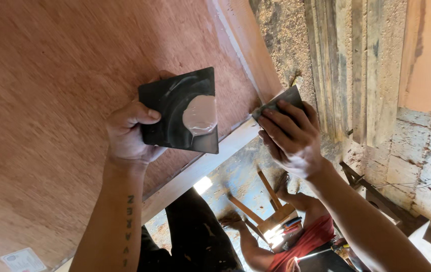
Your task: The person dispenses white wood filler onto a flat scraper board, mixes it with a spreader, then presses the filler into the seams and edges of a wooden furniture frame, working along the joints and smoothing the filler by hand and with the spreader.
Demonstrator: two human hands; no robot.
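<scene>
Nearest the camera, the left hand (130,133) was clamped on a square black plate (180,111), thumb lying across its near face and the other fingers hidden behind it, so only the thumb's grip could be read. The plate looked thin, stiff and light, an easy thing to pinch by one edge, and that is just where it was held, at its left side, well clear of the load. That load, a pale blob of putty (200,115), sat on the right half of the plate, apart from the thumb; it looked soft and smeary, likely to slide or sag if the plate tipped far.

Just beyond, the right hand (291,138) was closed over a small dark scraper blade (278,103), fingers spread flat along its back and pressing it down, the blade's tip sticking out past the fingertips. It looked rigid and thin, best taken broadside with flat fingers as it was here. Its edge met the pale wooden edge strip (210,161) of the reddish plywood panel (59,100).

Farther off, under the panel, another person crouched in a red garment (308,242) beside a small wooden stool (271,214), on a floor thick with sawdust (281,45), with planks (341,65) stacked against the wall.
</scene>
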